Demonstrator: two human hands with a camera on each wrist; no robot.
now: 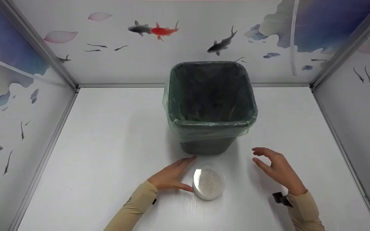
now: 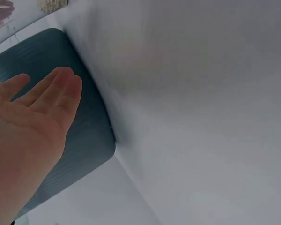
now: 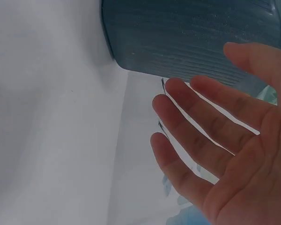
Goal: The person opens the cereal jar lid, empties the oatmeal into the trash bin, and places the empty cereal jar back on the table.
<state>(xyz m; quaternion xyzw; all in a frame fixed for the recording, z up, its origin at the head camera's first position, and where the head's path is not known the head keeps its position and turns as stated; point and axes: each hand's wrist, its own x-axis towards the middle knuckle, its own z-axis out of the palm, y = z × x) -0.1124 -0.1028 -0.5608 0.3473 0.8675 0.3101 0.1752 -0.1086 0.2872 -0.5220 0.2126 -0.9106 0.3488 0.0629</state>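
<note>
A clear round tub or jar (image 1: 208,184), with something pale visible through its top, stands on the white table in the head view. My left hand (image 1: 173,175) is just left of it, fingers extended and thumb tip at its side; whether the thumb touches it I cannot tell. To the right, apart from the tub, my right hand (image 1: 278,168) hovers with relaxed, spread fingers and holds nothing. Behind both hands stands a dark trash bin (image 1: 206,147), lined with a green plastic bag (image 1: 210,132) folded over its rim. Both wrist views show the bin's ribbed side beyond the open palms.
White panels printed with fish, petals and blue patches wall the table (image 1: 101,154) at the back and both sides. Grey metal strips (image 1: 124,85) run along the edges. A black strap piece (image 1: 282,199) sits at the right wrist.
</note>
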